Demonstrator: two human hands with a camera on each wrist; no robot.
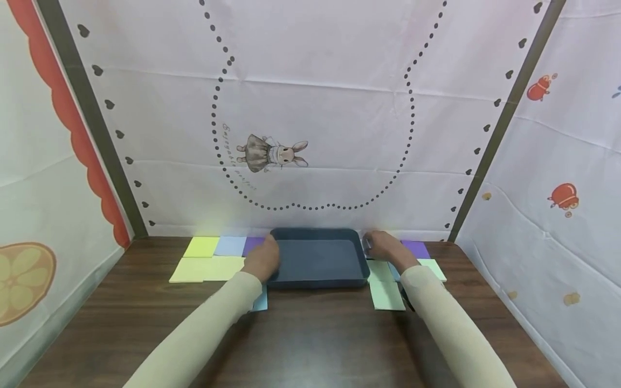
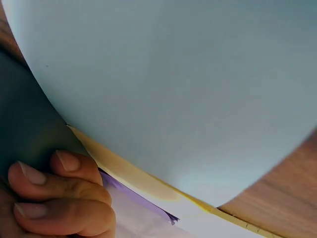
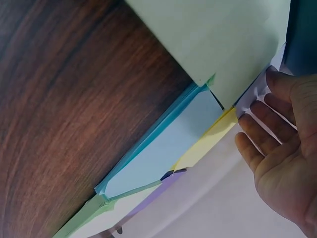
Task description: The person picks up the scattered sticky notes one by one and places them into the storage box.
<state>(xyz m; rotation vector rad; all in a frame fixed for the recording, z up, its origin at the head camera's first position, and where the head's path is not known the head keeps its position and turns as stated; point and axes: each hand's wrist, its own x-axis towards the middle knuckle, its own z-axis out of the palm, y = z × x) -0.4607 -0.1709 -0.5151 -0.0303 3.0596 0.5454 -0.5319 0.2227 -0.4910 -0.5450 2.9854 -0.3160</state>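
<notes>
A dark blue-grey rectangular tray (image 1: pixel 317 261) lies on the table against the back sheet. At its left end is my left hand (image 1: pixel 262 260), fingers curled; in the left wrist view the fingertips (image 2: pixel 33 174) reach over the dark tray wall, with the thumb hidden. My right hand (image 1: pixel 384 247) is beside the tray's right end. In the right wrist view its fairly straight fingers (image 3: pixel 270 121) and thumb touch a pale lilac paper square (image 3: pixel 249 100) close to the tray. Pale green paper squares (image 1: pixel 386 296) lie by the right forearm.
Yellow (image 1: pixel 201 247), light blue (image 1: pixel 230 246) and purple paper squares (image 1: pixel 252 245) line the back edge left of the tray. Another purple square (image 1: pixel 415 249) lies at the right. White printed sheets (image 1: pixel 335 145) wall in the brown wooden table (image 1: pixel 310 334) at back and sides.
</notes>
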